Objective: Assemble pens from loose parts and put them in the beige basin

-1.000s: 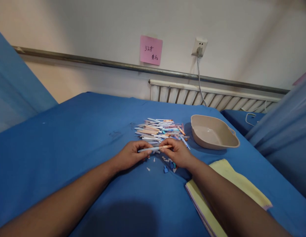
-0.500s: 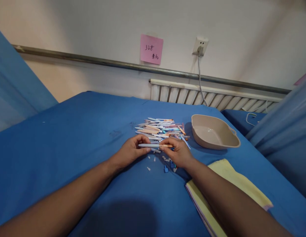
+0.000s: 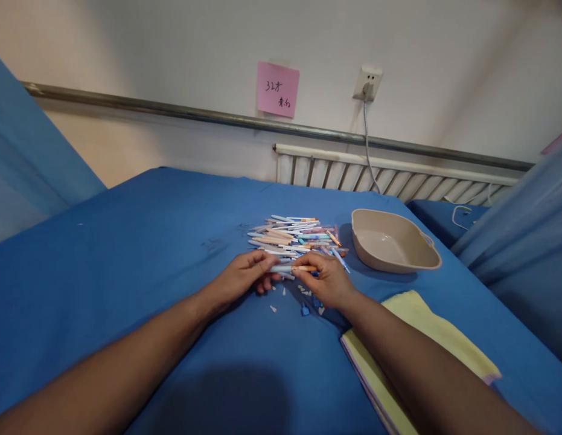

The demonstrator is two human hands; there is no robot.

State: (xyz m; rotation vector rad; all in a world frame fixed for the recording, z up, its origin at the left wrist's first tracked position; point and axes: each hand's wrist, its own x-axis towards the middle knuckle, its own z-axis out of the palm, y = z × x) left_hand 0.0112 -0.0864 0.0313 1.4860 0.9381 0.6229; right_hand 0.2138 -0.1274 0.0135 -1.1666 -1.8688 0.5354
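My left hand [image 3: 248, 270] is closed around the pale end of a pen [image 3: 283, 269], thumb on top. At the pen's orange end, my right hand [image 3: 325, 278] pinches it between thumb and fingers. The pen lies level between both hands, and its left tip is hidden in my left palm. Just beyond them spreads a pile of pens and pen parts [image 3: 285, 232] in white, peach, grey, blue and orange. Small white pieces [image 3: 273, 309] and a blue piece [image 3: 305, 310] are scattered on the cloth below my hands.
A beige basin [image 3: 384, 257] stands right of the pile on the blue cloth [image 3: 127, 254]. The folded yellow towel [image 3: 421, 326] lies under my right forearm. A radiator [image 3: 326, 172], a metal rail [image 3: 194, 115] and a plugged-in socket [image 3: 367, 83] line the wall behind.
My left hand has shifted its grip along the pen toward the right and now covers the pale end. The right hand keeps its pinch in nearly the same place.
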